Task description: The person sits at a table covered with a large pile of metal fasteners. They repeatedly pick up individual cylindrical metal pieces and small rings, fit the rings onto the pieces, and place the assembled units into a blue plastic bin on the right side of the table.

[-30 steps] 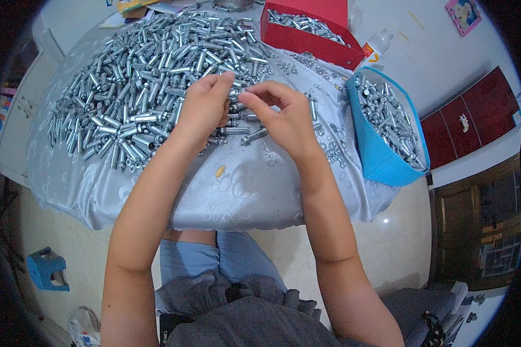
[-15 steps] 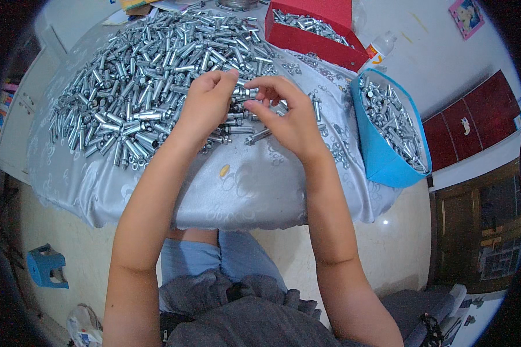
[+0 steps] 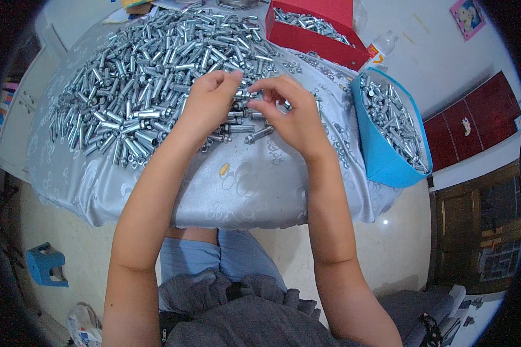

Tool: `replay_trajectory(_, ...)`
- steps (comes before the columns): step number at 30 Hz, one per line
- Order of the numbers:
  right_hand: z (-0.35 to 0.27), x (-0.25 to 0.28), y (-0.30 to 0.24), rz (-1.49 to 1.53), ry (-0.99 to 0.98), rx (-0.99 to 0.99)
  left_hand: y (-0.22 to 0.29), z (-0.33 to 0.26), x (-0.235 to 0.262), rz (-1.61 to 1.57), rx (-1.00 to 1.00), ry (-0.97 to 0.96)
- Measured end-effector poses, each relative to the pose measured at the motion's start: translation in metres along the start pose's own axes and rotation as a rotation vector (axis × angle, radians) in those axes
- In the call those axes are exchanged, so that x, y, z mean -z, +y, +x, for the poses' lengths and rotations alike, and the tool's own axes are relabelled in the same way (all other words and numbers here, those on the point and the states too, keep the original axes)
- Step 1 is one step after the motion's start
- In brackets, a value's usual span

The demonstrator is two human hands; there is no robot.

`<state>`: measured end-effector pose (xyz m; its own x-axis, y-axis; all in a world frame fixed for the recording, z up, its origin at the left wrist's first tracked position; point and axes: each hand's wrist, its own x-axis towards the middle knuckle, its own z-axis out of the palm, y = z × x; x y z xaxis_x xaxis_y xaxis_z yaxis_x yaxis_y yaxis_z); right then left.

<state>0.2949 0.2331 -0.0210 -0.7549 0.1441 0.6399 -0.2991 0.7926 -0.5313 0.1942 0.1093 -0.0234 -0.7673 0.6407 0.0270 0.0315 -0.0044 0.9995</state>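
A big heap of silver expansion bolts (image 3: 150, 69) covers much of the table, each with a metal sleeve and a nut. My left hand (image 3: 213, 101) is closed at the heap's right front, gripping one expansion bolt (image 3: 245, 95) that is mostly hidden by the fingers. From the right, the thumb and forefinger of my right hand (image 3: 295, 113) curl about the nut end of this bolt. Below the hands, a few loose bolts lie on the cloth, one single bolt (image 3: 259, 135) slightly apart from the others.
A blue fabric bin (image 3: 391, 162) full of bolts stands at the right. Behind it are a red box (image 3: 312, 49) holding more bolts and a plastic bottle (image 3: 382, 47). Small washers (image 3: 341, 153) lie scattered on the silvery tablecloth (image 3: 249, 196). A blue stool (image 3: 46, 265) is on the floor.
My right hand has shifted very slightly, with its fingers changing their curl at the bolt's end. My left hand stays almost still, and the heap looks the same.
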Motion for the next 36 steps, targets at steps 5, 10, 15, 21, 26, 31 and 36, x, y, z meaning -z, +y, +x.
replay_trajectory(5, -0.002, 0.006, -0.011, -0.082, -0.176, -0.361, -0.001, 0.000, 0.000, 0.019, 0.002, 0.005)
replay_trajectory(10, -0.001, -0.002, -0.009, 0.065, -0.078, -0.074, -0.003, 0.003, -0.002, 0.089, -0.042, 0.014)
replay_trajectory(15, -0.002, -0.005, -0.010, 0.033, -0.123, -0.057, -0.007, 0.002, -0.003, 0.054, -0.104, 0.001)
replay_trajectory(21, -0.005, -0.007, -0.015, 0.157, -0.121, -0.220, -0.006, 0.000, -0.007, -0.023, -0.285, -0.040)
replay_trajectory(26, -0.006, -0.008, -0.018, 0.484, 0.019, -0.519, -0.001, -0.011, -0.014, -0.018, -0.608, -0.137)
replay_trajectory(31, 0.003, 0.015, -0.007, 0.412, 0.347, -0.480, -0.001, -0.007, -0.008, -0.107, -0.356, -0.394)
replay_trajectory(36, 0.006, 0.024, -0.002, 0.614, 0.519, -0.505, 0.003, -0.028, 0.003, 0.127, 0.082, -1.437)
